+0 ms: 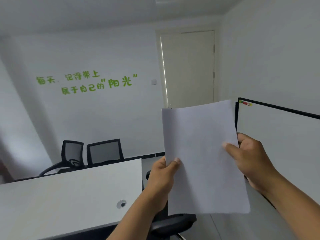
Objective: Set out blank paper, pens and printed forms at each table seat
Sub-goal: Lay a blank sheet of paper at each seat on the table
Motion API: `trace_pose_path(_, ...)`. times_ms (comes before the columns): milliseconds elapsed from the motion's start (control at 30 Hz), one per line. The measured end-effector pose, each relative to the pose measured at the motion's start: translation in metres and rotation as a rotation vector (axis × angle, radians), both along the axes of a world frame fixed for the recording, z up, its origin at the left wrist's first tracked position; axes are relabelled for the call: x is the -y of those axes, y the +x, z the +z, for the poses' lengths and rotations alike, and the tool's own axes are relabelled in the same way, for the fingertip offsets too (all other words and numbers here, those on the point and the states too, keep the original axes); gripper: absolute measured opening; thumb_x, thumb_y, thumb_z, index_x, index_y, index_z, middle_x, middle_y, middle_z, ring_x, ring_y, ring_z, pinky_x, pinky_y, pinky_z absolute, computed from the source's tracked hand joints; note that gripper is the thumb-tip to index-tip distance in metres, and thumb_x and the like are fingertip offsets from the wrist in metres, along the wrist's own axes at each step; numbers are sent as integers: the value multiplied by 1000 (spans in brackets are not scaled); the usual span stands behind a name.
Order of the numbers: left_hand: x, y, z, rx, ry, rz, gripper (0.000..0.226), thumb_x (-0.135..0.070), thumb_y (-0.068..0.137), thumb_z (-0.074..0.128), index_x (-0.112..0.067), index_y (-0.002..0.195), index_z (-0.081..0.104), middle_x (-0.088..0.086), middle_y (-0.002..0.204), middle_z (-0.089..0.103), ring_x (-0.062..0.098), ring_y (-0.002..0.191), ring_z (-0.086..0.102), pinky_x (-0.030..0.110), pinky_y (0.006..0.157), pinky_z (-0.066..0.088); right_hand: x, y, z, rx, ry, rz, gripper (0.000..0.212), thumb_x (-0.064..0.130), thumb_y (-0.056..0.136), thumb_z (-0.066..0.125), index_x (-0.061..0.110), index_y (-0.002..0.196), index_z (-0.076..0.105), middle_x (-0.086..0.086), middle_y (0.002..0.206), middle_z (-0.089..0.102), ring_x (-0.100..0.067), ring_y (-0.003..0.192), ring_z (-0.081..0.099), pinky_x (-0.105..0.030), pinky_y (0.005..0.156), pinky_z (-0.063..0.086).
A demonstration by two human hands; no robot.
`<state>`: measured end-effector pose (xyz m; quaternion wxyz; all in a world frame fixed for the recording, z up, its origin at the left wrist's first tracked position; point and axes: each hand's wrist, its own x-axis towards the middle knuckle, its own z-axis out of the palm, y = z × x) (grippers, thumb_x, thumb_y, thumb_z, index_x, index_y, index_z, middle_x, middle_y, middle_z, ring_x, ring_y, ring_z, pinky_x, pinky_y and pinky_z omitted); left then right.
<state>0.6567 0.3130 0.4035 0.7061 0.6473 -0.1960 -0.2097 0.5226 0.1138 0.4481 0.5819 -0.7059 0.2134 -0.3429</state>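
Above the near end of the white table (pixel 69 191), between me and the closed door (pixel 188 66), I hold the sheets of paper (pixel 200 156) up in both hands, off every surface. As far as I can judge, the setting-out has barely begun: the stretch of tabletop in view carries only its round cable grommet (pixel 121 203), with no paper, pen or form laid at any seat I can see, and the far part of the table is out of view. The 2 mesh-backed office chairs (pixel 91 151) at the far side mark seats not yet served, so nearly all of the job looks to be ahead of me. My left hand (pixel 162 177) pinches the lower left edge, thumb on the front. My right hand (pixel 249 156) grips the right edge, thumb across the front and fingers curled behind. The paper is pale and plain on the side facing me, with no print I can make out, slightly bowed, tilted a little, and blurred. I cannot count the sheets. No pens show in either hand.
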Motion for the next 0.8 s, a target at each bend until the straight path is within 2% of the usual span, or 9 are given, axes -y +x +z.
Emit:
trace_pose_path(67, -6, 16, 0, -27, -37, 52, 23, -25, 114, 59, -15, 122, 78, 10, 111, 84, 30, 97, 79, 47, 84, 64, 0, 24, 2, 33, 44, 84, 16, 13, 108, 63, 18, 115, 76, 0, 107, 84, -29, 96, 82, -54, 87, 66)
trace_pose_path(133, -8, 31, -1, -53, -71, 94, 24, -25, 113, 59, -15, 125, 77, 11, 115, 84, 36, 106, 79, 54, 95, 64, 3, 45, 1, 32, 79, 188, 18, 14, 108, 63, 18, 121, 75, -4, 112, 83, -33, 99, 81, -59, 90, 64)
trace_pose_path(200, -6, 47, -3, -66, -94, 136, 24, -27, 113, 60, -16, 126, 77, 11, 117, 83, 41, 114, 77, 62, 104, 60, 8, 65, -1, 10, 74, 270, 19, 14, 108, 63, 19, 123, 73, -5, 113, 83, -33, 99, 81, -59, 90, 63)
trace_pose_path(267, 0, 62, -5, -66, -103, 178, 24, -27, 113, 61, -16, 127, 77, 11, 118, 83, 41, 115, 77, 65, 106, 58, 16, 85, -5, 0, 52, 331, 20, 13, 108, 63, 20, 124, 71, -2, 110, 83, -29, 96, 82, -53, 85, 66)
trace_pose_path(367, 18, 79, -8, -66, -122, 209, 25, -27, 113, 60, -15, 130, 75, 11, 121, 82, 39, 116, 77, 63, 107, 58, 38, 115, -11, 8, 8, 361, 21, 9, 108, 62, 22, 122, 70, 1, 108, 83, -25, 93, 82, -46, 78, 68)
trace_pose_path(500, 67, 101, -10, -68, -143, 268, 23, -28, 113, 60, -20, 129, 75, 5, 119, 83, 30, 111, 80, 52, 100, 63, 93, 164, -18, 32, -24, 403, 22, 6, 106, 63, 23, 118, 72, 0, 108, 83, -27, 95, 82, -53, 81, 67)
trace_pose_path(667, 127, 125, -10, -68, -157, 383, 21, -27, 114, 59, -22, 127, 74, 1, 116, 84, 20, 100, 82, 45, 94, 66, 159, 221, -20, 14, -64, 494, 18, 10, 106, 66, 24, 116, 71, 2, 103, 83, -24, 86, 82, -45, 69, 68)
trace_pose_path(800, 153, 143, -11, -66, -145, 452, 25, -27, 114, 58, -19, 134, 71, 2, 122, 83, 24, 110, 80, 43, 94, 65, 193, 267, -22, -14, -33, 576, 17, 9, 104, 68, 22, 114, 72, 0, 103, 83, -26, 86, 82, -49, 72, 67)
